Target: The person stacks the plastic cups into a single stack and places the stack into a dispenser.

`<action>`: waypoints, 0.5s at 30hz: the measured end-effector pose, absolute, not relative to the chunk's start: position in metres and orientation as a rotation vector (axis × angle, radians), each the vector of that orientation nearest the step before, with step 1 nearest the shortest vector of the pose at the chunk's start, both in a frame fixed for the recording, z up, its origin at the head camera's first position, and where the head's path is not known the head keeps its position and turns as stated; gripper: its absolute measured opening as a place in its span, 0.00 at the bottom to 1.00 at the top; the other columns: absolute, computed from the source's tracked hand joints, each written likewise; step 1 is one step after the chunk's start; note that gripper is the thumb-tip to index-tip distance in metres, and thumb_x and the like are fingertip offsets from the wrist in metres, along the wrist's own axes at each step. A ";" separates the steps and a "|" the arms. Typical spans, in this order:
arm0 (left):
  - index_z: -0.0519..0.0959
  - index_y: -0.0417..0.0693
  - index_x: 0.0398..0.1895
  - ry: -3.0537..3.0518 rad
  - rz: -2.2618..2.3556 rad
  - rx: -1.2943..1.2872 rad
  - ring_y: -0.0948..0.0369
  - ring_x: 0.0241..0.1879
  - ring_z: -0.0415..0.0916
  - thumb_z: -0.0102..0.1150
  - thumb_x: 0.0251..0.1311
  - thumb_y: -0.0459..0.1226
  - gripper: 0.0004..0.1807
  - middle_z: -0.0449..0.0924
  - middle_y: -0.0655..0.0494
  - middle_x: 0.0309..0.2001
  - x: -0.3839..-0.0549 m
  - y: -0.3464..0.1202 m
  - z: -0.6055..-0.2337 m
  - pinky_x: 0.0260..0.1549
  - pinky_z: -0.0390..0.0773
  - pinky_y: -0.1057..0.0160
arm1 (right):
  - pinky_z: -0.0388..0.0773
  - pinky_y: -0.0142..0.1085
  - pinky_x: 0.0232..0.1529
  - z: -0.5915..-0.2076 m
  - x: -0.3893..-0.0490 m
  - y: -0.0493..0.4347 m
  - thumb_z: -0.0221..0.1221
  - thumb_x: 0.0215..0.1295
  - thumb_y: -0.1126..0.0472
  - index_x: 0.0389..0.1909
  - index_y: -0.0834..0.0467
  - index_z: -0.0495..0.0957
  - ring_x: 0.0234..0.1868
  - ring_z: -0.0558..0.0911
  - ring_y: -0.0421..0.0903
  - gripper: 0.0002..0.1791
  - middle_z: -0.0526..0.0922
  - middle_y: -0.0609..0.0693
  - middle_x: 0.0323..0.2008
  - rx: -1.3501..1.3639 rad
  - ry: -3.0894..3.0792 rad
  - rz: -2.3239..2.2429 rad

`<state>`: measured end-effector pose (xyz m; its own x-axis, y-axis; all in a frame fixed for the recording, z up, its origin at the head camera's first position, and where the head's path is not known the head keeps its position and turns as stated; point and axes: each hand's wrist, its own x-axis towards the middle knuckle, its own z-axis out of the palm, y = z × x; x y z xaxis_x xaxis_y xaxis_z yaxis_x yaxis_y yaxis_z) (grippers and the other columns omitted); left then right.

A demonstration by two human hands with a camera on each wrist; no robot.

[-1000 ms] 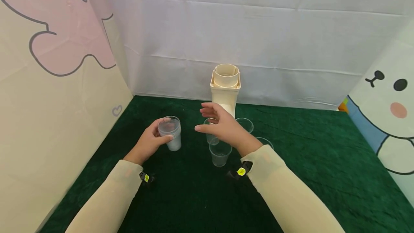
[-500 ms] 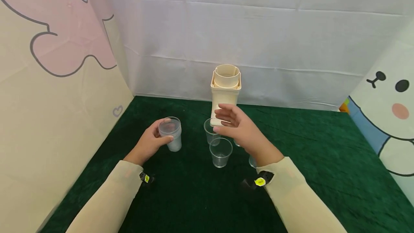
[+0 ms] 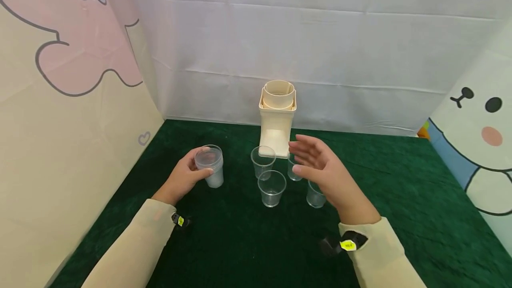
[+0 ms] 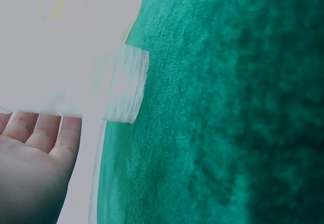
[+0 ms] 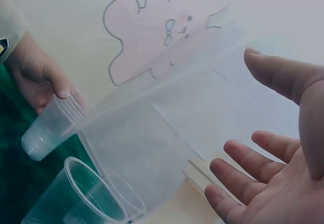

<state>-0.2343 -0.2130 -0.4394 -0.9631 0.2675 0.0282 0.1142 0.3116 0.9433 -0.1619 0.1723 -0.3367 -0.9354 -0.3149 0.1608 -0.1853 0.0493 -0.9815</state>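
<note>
In the head view my left hand point(image 3: 185, 176) grips a stack of clear plastic cups point(image 3: 214, 168), its thumb across the near side. The stack's ridged end point(image 4: 124, 84) also shows in the left wrist view. My right hand point(image 3: 322, 170) hovers with fingers apart and nothing in it, as the right wrist view confirms. Several single clear cups stand upright on the cloth: a front left cup point(image 3: 272, 190), a back left cup point(image 3: 262, 166), a back right cup point(image 3: 294, 170) and a front right cup point(image 3: 315, 197). My right hand partly hides the two right cups.
A cream plastic holder point(image 3: 277, 123) with a round tube on top stands behind the cups, near the white back curtain point(image 3: 320, 48). Dark green cloth point(image 3: 240, 243) covers the table. Printed cartoon sheets point(image 3: 80, 146) hang at both sides.
My right hand has moved right and a little toward me, away from the left cups, uncovering them and the holder's front. My left hand keeps its grip on the stack in the same place.
</note>
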 end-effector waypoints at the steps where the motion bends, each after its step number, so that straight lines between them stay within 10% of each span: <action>1: 0.61 0.51 0.77 2.430 1.735 0.356 0.46 0.68 0.66 0.66 0.69 0.42 0.37 0.67 0.45 0.70 -0.234 -0.213 -0.439 0.70 0.61 0.37 | 0.63 0.50 0.73 -0.337 -0.160 0.175 0.62 0.71 0.67 0.77 0.60 0.57 0.73 0.67 0.56 0.38 0.67 0.60 0.73 -0.532 2.213 -2.035; 15: 0.62 0.54 0.77 2.437 1.726 0.342 0.46 0.69 0.66 0.67 0.68 0.44 0.37 0.67 0.47 0.70 -0.237 -0.215 -0.443 0.70 0.60 0.36 | 0.66 0.27 0.67 -0.353 -0.143 0.209 0.60 0.72 0.70 0.74 0.57 0.62 0.71 0.69 0.48 0.32 0.68 0.58 0.72 -0.536 2.348 -2.044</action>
